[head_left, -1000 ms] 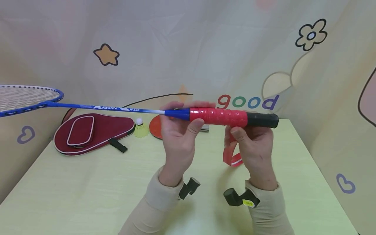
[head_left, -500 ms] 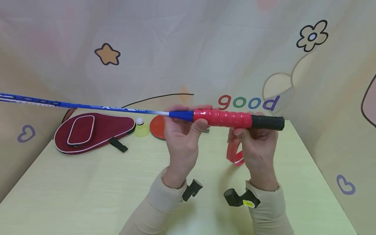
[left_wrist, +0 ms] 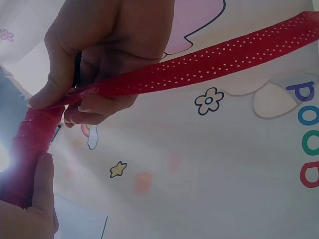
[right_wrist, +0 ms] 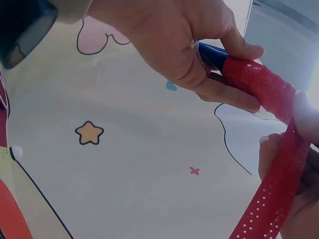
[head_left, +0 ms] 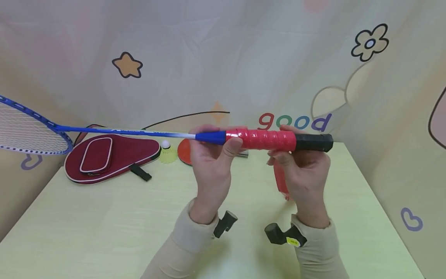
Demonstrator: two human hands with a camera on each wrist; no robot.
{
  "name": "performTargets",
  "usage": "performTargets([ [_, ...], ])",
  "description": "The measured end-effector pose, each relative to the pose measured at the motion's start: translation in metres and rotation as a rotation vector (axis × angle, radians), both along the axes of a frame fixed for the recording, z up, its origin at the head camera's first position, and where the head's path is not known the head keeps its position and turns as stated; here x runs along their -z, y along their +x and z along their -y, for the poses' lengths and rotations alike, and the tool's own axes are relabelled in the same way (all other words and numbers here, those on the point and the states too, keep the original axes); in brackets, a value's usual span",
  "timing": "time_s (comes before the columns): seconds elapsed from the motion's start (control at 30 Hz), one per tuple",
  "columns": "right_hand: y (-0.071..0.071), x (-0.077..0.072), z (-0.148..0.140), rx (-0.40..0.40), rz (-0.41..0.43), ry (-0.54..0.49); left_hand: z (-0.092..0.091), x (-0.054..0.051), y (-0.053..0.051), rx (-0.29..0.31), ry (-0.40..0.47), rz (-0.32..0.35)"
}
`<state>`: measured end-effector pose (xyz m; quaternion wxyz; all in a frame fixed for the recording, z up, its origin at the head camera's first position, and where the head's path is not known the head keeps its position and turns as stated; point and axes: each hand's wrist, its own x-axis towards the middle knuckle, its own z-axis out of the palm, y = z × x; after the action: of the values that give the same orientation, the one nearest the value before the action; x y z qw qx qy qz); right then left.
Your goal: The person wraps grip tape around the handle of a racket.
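Pale backdrop (head_left: 191,46) lettered "good" (head_left: 294,121), table (head_left: 115,224), blue racket (head_left: 167,135) we see held above it, shaft writing (head_left: 129,132) too blurred to read — left hand (head_left: 212,168) curled around red grip (head_left: 268,140), right hand (head_left: 308,172) pinching red tape (left_wrist: 204,73).

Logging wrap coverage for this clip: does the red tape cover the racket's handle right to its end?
No, the head view shows a black stretch of handle past the red tape.
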<state>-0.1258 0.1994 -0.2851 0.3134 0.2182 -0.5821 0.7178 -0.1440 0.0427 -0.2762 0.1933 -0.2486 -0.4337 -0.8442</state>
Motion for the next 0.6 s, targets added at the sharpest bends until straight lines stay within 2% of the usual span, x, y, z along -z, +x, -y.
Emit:
performTargets([
  [0.13, 0.0056, 0.0014, 0.0042, 0.003, 0.029, -0.037, 0.0017, 0.0000, -0.0008, -0.026, -0.020, 0.014],
  [0.2, 0.0069, 0.0019, 0.0057, 0.021, 0.027, -0.039, 0.0021, -0.0009, -0.0010, -0.008, -0.010, 0.005],
  [0.27, 0.0070, 0.0019, 0.0060, 0.038, 0.032, -0.037, 0.0016, -0.0025, -0.0016, 0.053, 0.026, -0.036],
  [0.37, 0.0057, 0.0016, 0.0054, 0.058, 0.042, -0.025, 0.0001, -0.0051, -0.0030, 0.177, 0.101, -0.126],
  [0.43, 0.0044, 0.0015, 0.0044, 0.065, 0.049, -0.014, -0.0004, -0.0059, -0.0042, 0.228, 0.115, -0.181],
  [0.5, 0.0036, 0.0014, 0.0035, 0.058, 0.059, 0.001, -0.0001, -0.0057, -0.0051, 0.229, 0.103, -0.207],
  [0.6, 0.0029, 0.0011, 0.0020, 0.029, 0.076, 0.031, 0.0015, -0.0041, -0.0063, 0.178, 0.059, -0.208],
])
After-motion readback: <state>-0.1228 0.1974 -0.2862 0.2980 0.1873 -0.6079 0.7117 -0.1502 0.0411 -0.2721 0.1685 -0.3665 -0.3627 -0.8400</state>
